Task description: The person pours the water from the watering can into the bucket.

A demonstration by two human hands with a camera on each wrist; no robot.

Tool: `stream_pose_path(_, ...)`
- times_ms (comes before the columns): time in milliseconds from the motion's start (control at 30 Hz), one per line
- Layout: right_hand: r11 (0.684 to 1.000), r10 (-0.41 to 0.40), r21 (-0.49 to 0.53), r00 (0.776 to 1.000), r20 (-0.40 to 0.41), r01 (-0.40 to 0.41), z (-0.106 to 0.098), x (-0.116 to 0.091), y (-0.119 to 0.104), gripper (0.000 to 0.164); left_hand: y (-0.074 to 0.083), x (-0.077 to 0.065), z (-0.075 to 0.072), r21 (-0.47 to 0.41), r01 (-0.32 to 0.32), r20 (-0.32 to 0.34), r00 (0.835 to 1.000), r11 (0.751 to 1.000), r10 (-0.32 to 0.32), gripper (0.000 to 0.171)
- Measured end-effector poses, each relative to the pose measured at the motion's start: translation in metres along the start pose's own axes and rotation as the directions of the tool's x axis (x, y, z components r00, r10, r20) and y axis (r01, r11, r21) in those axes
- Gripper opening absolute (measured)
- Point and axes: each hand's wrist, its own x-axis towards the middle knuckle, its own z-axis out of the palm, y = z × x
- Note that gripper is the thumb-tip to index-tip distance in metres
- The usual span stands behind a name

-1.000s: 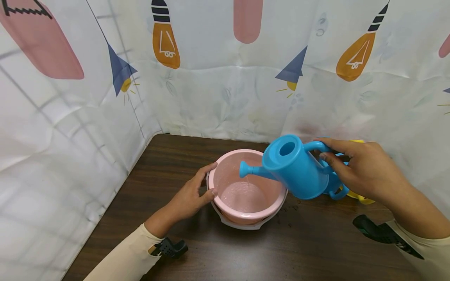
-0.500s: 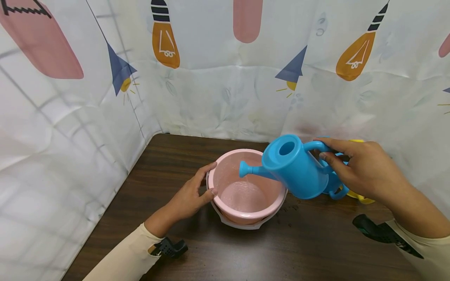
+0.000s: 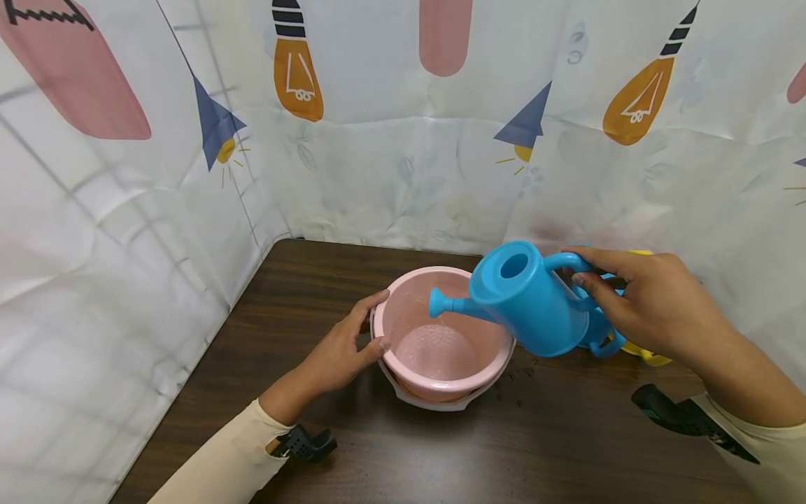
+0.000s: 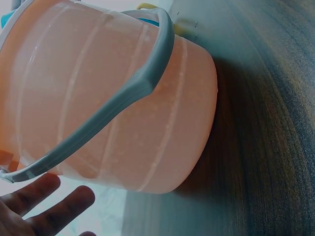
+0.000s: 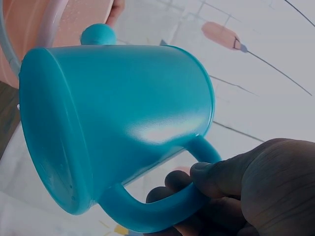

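My right hand [image 3: 648, 294] grips the handle of a blue watering can [image 3: 535, 315], thumb and fingers curled round it. The can is tilted left, its spout over the opening of a pink bucket [image 3: 441, 386]. A thin trickle of water falls from the spout, and rippled water [image 3: 437, 346] shows in the bottom. On the bucket's left side my left hand [image 3: 336, 350] rests with spread fingertips and thumb at the rim. The left wrist view shows straight fingers [image 4: 64, 209] beside the bucket's wall, below its grey handle [image 4: 113, 110], which hangs down. The bucket stands upright.
Behind the tilted can stand another blue watering can [image 3: 607, 343] and a yellow object [image 3: 655, 359], both partly hidden. The dark wooden table [image 3: 441, 462] has a few water drops right of the bucket. A white patterned curtain [image 3: 403, 182] encloses the back and left.
Both hands, the watering can and the bucket stay put. Only the trickle and the ripples on the water shift slightly.
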Motion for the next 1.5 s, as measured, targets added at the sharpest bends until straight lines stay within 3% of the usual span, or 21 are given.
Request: stream_pose_path(1500, 1.0, 0.023, 0.003, 1.0, 0.014, -0.023, -0.0002, 0.0008, -0.0024, 0.042, -0.0019, 0.0001, 0.0006, 0.005, -0.002, -0.009, 1.0, 1.0, 0.002, 0.073)
